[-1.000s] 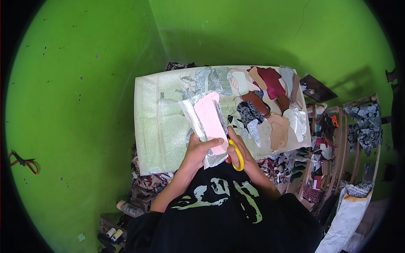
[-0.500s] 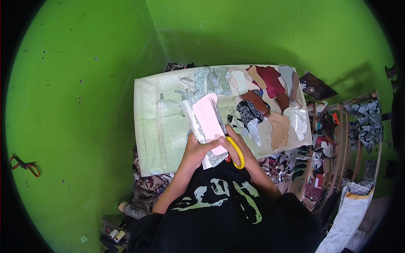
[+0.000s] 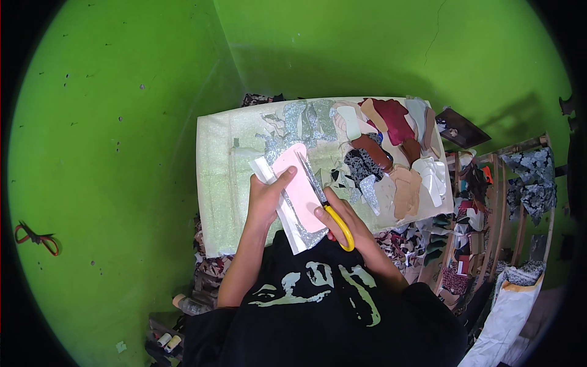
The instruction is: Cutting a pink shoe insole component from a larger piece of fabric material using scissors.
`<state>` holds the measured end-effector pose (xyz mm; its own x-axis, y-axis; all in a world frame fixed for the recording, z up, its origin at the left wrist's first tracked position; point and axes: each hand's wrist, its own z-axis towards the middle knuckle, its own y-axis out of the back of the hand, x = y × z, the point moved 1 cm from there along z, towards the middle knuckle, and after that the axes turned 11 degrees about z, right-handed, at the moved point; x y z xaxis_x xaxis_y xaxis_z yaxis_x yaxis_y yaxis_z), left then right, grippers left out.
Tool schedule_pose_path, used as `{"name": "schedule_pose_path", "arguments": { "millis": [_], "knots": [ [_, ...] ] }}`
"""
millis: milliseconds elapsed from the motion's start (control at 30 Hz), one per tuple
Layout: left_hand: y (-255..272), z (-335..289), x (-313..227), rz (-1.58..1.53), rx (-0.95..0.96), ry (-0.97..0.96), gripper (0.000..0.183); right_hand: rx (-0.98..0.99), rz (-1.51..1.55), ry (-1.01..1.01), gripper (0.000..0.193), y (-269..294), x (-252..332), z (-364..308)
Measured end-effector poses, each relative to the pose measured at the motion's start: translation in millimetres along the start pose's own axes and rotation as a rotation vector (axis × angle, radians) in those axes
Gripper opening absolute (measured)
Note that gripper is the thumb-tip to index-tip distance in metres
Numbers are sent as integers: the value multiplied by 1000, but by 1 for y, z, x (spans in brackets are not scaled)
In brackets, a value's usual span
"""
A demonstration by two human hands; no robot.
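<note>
Now, relative to the frame 0.5 s ago: left hand shifted from the lower end of the pink, round-ended flat template to its upper half; template tilted further left. Left thumb pressed on its face, remaining fingers hidden beneath, pinching it with the silver glittery sheet. Right hand closed around yellow-handled scissors, thumb at the template's lower right edge; blade opening cannot be told. Template lies over the sheet, held above the pale table's near edge. Long axis steep: far end up-left, near end down-right.
</note>
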<state>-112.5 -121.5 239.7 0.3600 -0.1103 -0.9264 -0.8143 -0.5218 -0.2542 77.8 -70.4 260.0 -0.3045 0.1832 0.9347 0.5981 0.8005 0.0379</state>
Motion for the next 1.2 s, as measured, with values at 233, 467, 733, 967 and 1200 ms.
{"name": "schedule_pose_path", "arguments": {
  "millis": [233, 467, 733, 967, 1200],
  "knots": [
    [-2, -3, 4, -61, -27, 7, 35, 17, -46, 270, 76, -2, -17, 3],
    [-12, -9, 20, -54, -129, -148, 38, 121, -81, 242, 121, -2, -30, 3],
    [-24, -15, 27, -174, -217, -152, 33, -1, 66, 265, 129, -15, -42, -1],
    [-32, -21, 26, -164, -313, -157, 31, -13, 110, 377, 131, -23, -43, 12],
    [-29, -21, 29, -72, -376, -153, 29, 3, 142, 358, 125, -26, -29, 12]
  ]
}}
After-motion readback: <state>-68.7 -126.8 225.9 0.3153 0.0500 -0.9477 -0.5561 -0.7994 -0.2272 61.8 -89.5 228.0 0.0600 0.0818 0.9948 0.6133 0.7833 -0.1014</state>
